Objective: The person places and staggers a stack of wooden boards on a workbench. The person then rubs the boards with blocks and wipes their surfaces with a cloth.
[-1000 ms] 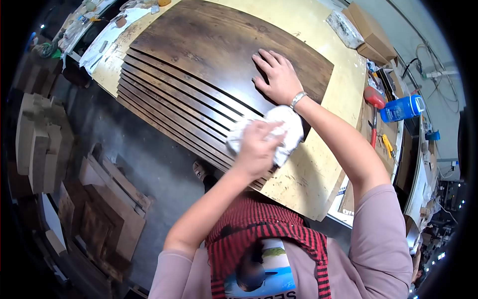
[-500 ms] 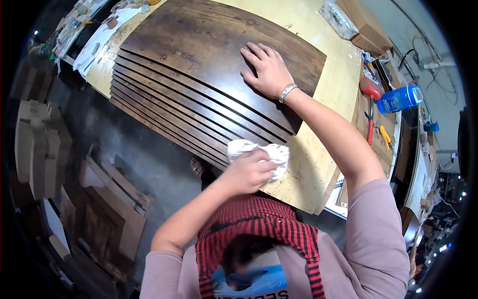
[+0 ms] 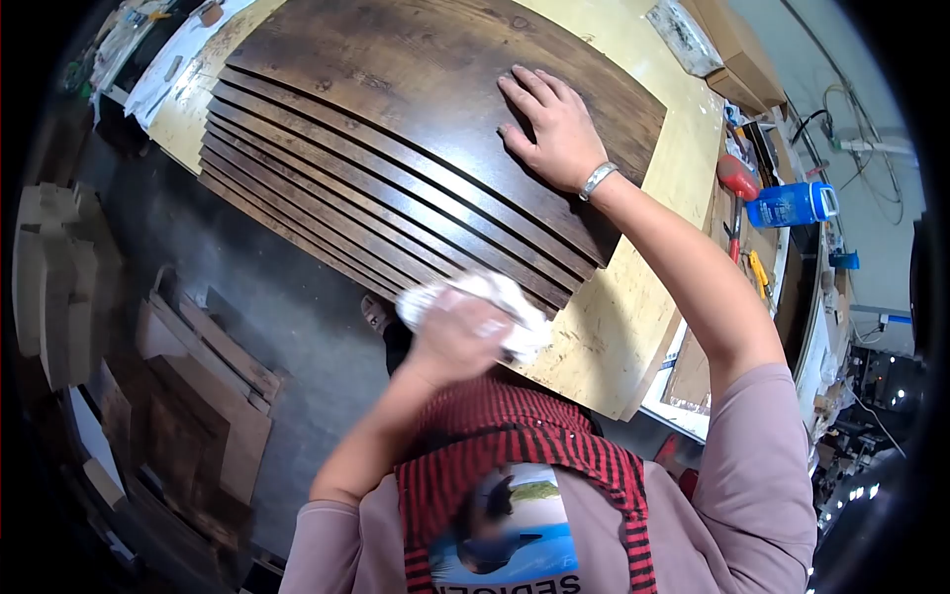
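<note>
Dark brown wood-grain boards [image 3: 396,84] lie in a fanned stack, their front edges stepped one below the other. My right hand [image 3: 562,134] rests flat on the top board near its right side, fingers spread. Bunched under my left hand [image 3: 460,335] is a white cloth [image 3: 522,309], against the stack's lower edges near the front right corner. The fingers of that hand are closed on the cloth and slightly blurred by motion. Part of the cloth is hidden beneath the hand.
The stack sits on a pale yellow worktable [image 3: 604,346]. At right are a blue bottle [image 3: 787,205], a red-handled tool [image 3: 735,213] and a yellow-handled tool [image 3: 759,272]. A cardboard box [image 3: 737,49] stands at the back right. Wooden pieces [image 3: 213,396] lean on the floor at left.
My left hand has moved left with the white cloth, along the stepped edges. My right hand stays flat on the top board; the whole view has shifted slightly.
</note>
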Tool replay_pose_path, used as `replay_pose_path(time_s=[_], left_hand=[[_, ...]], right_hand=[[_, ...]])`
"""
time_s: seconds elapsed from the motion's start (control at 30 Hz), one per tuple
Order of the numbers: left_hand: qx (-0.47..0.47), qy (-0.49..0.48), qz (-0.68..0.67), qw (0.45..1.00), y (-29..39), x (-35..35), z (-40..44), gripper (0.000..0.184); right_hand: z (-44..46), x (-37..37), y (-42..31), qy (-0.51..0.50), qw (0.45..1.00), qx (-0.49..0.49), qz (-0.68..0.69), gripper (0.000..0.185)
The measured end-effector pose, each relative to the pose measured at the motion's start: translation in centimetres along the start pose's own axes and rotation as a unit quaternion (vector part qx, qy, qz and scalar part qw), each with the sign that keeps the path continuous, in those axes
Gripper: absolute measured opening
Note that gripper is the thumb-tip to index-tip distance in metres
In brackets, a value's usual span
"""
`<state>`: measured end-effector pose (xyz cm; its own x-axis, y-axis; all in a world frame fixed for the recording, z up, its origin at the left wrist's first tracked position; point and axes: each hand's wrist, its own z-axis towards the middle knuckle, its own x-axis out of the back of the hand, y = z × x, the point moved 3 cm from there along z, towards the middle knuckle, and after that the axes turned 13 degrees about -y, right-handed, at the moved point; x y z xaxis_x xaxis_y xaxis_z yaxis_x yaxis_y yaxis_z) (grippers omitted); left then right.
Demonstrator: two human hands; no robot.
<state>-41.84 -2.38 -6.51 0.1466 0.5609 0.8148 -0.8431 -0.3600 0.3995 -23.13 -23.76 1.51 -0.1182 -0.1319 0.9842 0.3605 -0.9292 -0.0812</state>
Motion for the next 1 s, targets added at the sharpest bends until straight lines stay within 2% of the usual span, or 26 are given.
replay_pose_path(time_s=[0.03, 0.07, 0.1, 0.13, 0.2, 0.27, 0.33, 0.37, 0.4, 0.47, 0.5, 0.53, 0.63, 0.67, 0.7, 0.77, 0.93, 1.0], left_hand=[[0.051, 0.030, 0.002, 0.998, -3.0, 2.3, 0.0, 0.028], [0.106, 0.036, -0.062, 0.992, -7.2, 3.6, -0.8, 0.025], [0.107, 0.095, -0.006, 0.990, -11.8, 4.9, -2.5, 0.023], [0.109, 0.114, 0.068, 0.985, -16.3, 6.8, -3.7, 0.023], [0.245, 0.205, 0.159, 0.934, -23.5, 12.2, -5.8, 0.023], [0.405, 0.258, 0.134, 0.867, -29.2, 16.5, -9.5, 0.022], [0.373, 0.333, 0.047, 0.864, -24.8, 17.6, -7.9, 0.022], [0.364, 0.309, -0.052, 0.877, -20.6, 16.4, -6.3, 0.022], [0.325, 0.343, -0.189, 0.861, -16.9, 13.2, -4.8, 0.023], [0.238, 0.241, -0.098, 0.936, -8.8, 5.6, -4.2, 0.039], [0.240, 0.145, -0.134, 0.951, -5.0, 4.2, -2.5, 0.053], [0.102, 0.044, 0.001, 0.994, -3.4, 1.4, -2.8, 0.054], [0.144, 0.101, 0.008, 0.984, -9.2, 3.0, -3.6, 0.053], [0.188, 0.130, -0.007, 0.974, -12.4, 5.0, -4.5, 0.049], [0.194, 0.183, 0.045, 0.963, -15.6, 6.6, -5.0, 0.045], [0.244, 0.190, 0.044, 0.950, -21.4, 9.4, -6.4, 0.041], [0.272, 0.237, 0.086, 0.929, -33.4, 16.5, -7.8, 0.039], [0.302, 0.246, 0.052, 0.920, -38.9, 19.5, -8.9, 0.036]], right_hand=[[-0.1, 0.1, 0.1, 0.001, 1.000, -0.001, -0.003, 0.058], [-0.2, 0.0, 0.1, 0.001, 1.000, 0.000, -0.005, 0.057], [-0.2, -0.2, 0.2, 0.006, 1.000, 0.007, 0.001, 0.057], [-0.2, -0.2, 0.2, 0.005, 1.000, 0.008, -0.004, 0.057], [-0.2, 0.0, 0.2, -0.001, 1.000, 0.009, -0.013, 0.057], [-0.1, 0.0, 0.2, -0.003, 1.000, 0.010, -0.014, 0.057], [-0.2, 0.2, 0.1, -0.010, 1.000, 0.009, -0.011, 0.057], [-0.2, 0.3, 0.1, -0.014, 1.000, 0.005, -0.001, 0.057], [-0.1, 0.5, -0.1, -0.016, 1.000, 0.005, 0.011, 0.057], [-0.1, 0.8, -0.3, -0.027, 1.000, 0.006, 0.013, 0.058], [-0.1, 0.8, -0.3, -0.031, 0.999, 0.005, 0.015, 0.058], [0.0, 1.0, -0.4, -0.037, 0.999, 0.003, 0.020, 0.059], [0.1, 1.3, -0.6, -0.058, 0.998, 0.006, 0.024, 0.061], [0.1, 1.4, -0.8, -0.068, 0.997, 0.004, 0.024, 0.062], [0.2, 1.5, -1.0, -0.078, 0.997, -0.001, 0.022, 0.063], [0.5, 1.7, -1.3, -0.088, 0.996, -0.002, 0.023, 0.065], [0.9, 2.2, -2.1, -0.110, 0.994, -0.015, 0.012, 0.068], [0.8, 2.2, -2.0, -0.119, 0.993, -0.021, 0.009, 0.069]])
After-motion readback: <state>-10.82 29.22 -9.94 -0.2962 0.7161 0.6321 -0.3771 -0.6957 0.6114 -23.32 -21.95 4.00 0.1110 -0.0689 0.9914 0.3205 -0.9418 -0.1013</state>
